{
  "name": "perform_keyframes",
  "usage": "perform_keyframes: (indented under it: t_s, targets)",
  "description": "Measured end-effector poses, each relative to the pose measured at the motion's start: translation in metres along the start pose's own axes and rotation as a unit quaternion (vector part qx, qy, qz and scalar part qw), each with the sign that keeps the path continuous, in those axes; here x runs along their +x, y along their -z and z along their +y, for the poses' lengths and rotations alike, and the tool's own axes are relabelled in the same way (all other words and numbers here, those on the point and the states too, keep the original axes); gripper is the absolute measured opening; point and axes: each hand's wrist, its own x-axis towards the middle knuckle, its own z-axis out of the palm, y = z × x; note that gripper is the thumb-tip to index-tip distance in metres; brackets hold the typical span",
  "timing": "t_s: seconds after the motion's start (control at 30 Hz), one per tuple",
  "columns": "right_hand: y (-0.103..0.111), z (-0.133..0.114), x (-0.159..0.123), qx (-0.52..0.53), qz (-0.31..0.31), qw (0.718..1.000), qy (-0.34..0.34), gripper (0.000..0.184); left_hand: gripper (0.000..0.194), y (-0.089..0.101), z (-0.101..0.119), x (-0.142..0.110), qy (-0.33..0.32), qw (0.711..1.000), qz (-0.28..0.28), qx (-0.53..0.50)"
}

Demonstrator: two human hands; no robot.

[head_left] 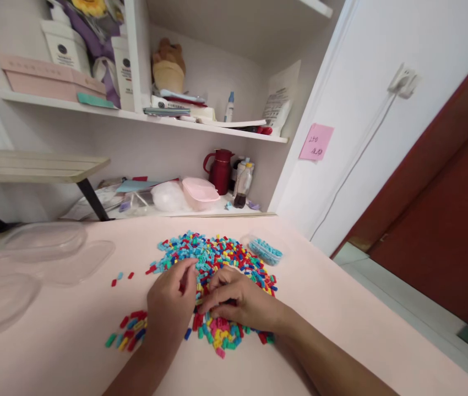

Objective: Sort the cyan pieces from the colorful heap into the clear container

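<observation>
A wide pile of small plastic building bricks (192, 245) in light blue, red, yellow, green and dark blue lies on the pale pink tabletop (320, 341). My left hand (174, 297) is over the pile's near left side, its fingers curled in; whatever they hold is hidden. Reaching in from the right, my right hand (240, 297) has bent fingers and thumb drawn together low among the bricks. Any brick between its fingertips is too small to make out. Left of my left wrist is a smaller group of mixed bricks (130, 333), partly covered by it.
A clear box of light blue bricks (266, 251) stands behind the pile on the right. Clear plastic containers (48, 242) lie at the left. At the back, a shelf holds a pink tub (201, 192), a red jug (220, 171) and a bottle (243, 184).
</observation>
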Motion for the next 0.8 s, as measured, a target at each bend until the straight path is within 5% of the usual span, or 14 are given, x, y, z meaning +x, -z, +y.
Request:
perform_keyframes:
  t_s: [0.5, 0.8]
  targets:
    - [-0.0064, 0.0092, 0.0022, -0.086, 0.015, 0.996, 0.017, 0.021, 0.015, 0.0006, 0.003, 0.0, -0.026, 1.0, 0.004, 0.008]
    - [-0.0075, 0.01, 0.0023, -0.107, 0.004, 0.994, 0.019, 0.007, 0.014, 0.0004, 0.0025, -0.0009, -0.037, 0.999, 0.008, 0.012]
